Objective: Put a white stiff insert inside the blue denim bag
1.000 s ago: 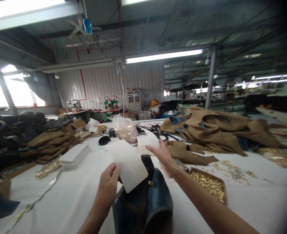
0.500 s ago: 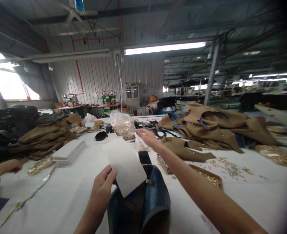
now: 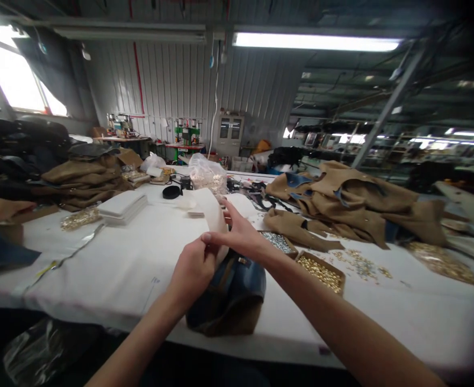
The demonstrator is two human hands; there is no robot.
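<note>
My left hand [image 3: 194,263] pinches the lower edge of a white sheet [image 3: 209,207], which stands up and bends in a curve. My right hand [image 3: 241,231] is closed on the sheet's right side, its thumb beside my left thumb and its fingers partly hidden. Below both hands lies a blue leather-like piece [image 3: 241,285] with a brown underside, at the table's front edge. Just right of it, a box of silver studs [image 3: 277,242] and a box of gold studs [image 3: 321,273] sit on the white table [image 3: 112,279].
A stack of white sheets [image 3: 123,207] lies to the left, near a bag of gold pieces [image 3: 79,219]. Brown material [image 3: 353,201] is heaped at the right, with loose studs [image 3: 361,264] before it. Another person's hand [image 3: 7,209] shows at the far left.
My right hand has come back from beyond the sheet and taken hold of it beside my left. The sheet has turned and curved. My view has tilted down.
</note>
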